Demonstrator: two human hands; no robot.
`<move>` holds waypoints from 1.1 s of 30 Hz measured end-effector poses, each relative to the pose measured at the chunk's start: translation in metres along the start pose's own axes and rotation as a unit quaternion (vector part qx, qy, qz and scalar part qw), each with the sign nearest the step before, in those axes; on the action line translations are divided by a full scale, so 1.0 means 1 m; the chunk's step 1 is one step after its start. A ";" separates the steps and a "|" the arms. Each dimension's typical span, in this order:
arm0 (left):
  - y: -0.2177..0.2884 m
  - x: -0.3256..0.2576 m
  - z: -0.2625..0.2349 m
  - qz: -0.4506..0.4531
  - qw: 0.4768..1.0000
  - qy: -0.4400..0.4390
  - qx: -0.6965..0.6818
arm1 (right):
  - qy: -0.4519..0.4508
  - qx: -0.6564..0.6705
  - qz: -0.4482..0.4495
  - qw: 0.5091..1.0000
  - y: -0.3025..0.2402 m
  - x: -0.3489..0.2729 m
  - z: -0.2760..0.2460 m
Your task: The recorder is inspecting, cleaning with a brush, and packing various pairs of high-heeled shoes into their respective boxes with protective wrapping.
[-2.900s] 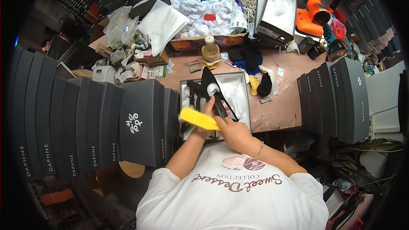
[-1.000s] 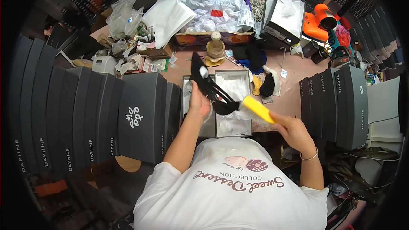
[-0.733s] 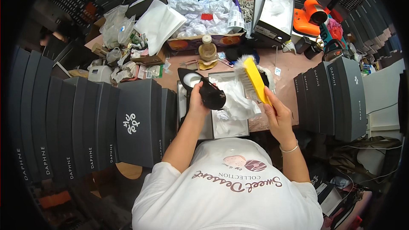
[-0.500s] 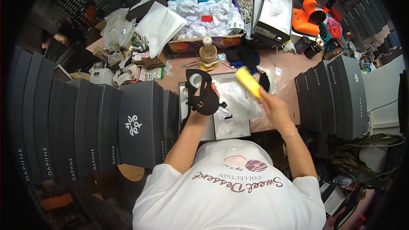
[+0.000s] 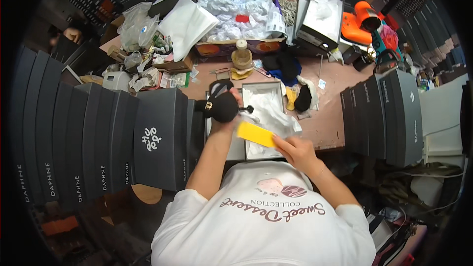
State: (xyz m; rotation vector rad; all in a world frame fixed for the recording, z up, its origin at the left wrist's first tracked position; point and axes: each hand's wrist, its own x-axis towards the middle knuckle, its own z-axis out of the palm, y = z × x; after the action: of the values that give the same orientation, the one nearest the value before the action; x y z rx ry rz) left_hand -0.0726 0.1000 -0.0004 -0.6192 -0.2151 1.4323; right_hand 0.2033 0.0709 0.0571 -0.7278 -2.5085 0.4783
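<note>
My left hand (image 5: 221, 128) is wrapped round a black shoe (image 5: 225, 108) with a gold-coloured buckle and a strap, held up over the left side of an open shoebox (image 5: 263, 85). Crumpled white tissue paper (image 5: 261, 106) lies in the box. In my right hand (image 5: 298, 153) is a yellow rectangular block (image 5: 255, 134), pinched at its right end. Its far end is slightly blurred and points at the shoe, close to my left wrist. Whether the block touches the shoe I cannot tell.
Stacked dark shoeboxes stand left (image 5: 160, 138) and right (image 5: 401, 113) of the pink table (image 5: 325, 118). A bottle (image 5: 241, 56), dark cloths (image 5: 281, 66) and a carton of crumpled paper (image 5: 231, 48) sit beyond. An orange device (image 5: 357, 29) is at the back right.
My right hand has swung the yellow block left and toward me, from beyond the box's right side to near the shoe. My left hand has turned the shoe, its buckle now facing left.
</note>
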 end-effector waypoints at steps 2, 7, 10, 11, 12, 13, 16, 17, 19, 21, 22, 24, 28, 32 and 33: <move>0.016 -0.008 0.003 0.086 0.972 -0.051 0.212 | 0.038 0.012 0.112 0.993 0.020 -0.045 -0.015; -0.046 -0.033 0.028 0.150 0.790 0.058 0.591 | 0.167 0.093 0.455 0.870 0.135 -0.107 -0.008; -0.063 -0.033 0.016 0.151 0.753 0.038 0.639 | 0.116 0.018 0.490 0.864 0.194 -0.138 0.029; -0.065 -0.034 0.013 0.157 0.738 0.030 0.656 | 0.068 -0.077 0.468 0.877 0.195 -0.131 0.032; -0.068 -0.036 0.014 0.162 0.721 0.023 0.674 | 0.020 -0.169 0.441 0.881 0.185 -0.116 0.036; -0.071 -0.036 0.017 0.171 0.702 0.012 0.691 | 0.062 -0.172 0.366 0.913 0.166 -0.092 0.032; -0.078 -0.040 0.016 0.204 0.672 0.002 0.712 | 0.000 0.268 0.267 0.926 0.067 -0.018 -0.007; -0.079 -0.040 0.018 0.209 0.666 -0.006 0.716 | -0.094 0.369 0.203 0.902 0.035 -0.004 -0.016; -0.086 -0.040 0.018 0.226 0.693 -0.022 0.685 | -0.106 0.319 0.102 0.936 -0.008 0.013 -0.013; -0.083 -0.047 0.015 0.216 0.718 -0.024 0.661 | -0.099 0.216 0.046 0.970 -0.011 0.018 -0.002; -0.077 -0.051 0.013 0.195 0.732 -0.022 0.653 | -0.110 0.248 0.051 0.961 -0.013 0.016 -0.002; -0.070 -0.055 0.012 0.179 0.749 0.012 0.638 | -0.128 0.308 0.049 0.941 -0.017 0.019 -0.006; -0.057 -0.062 0.003 0.066 0.790 0.071 0.606 | -0.202 0.456 0.026 0.866 -0.011 0.016 -0.013; -0.047 -0.068 -0.001 0.053 0.757 0.124 0.639 | -0.271 0.450 0.076 0.848 0.003 0.009 -0.016; -0.048 -0.069 -0.002 0.072 0.745 0.124 0.651 | -0.245 0.461 0.125 0.844 0.003 0.009 -0.012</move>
State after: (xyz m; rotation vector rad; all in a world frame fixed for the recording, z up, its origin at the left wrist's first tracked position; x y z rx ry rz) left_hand -0.0413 0.0329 0.0383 0.3715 1.0238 1.2610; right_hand 0.2043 0.0806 0.0684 -0.5550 -2.1508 1.9925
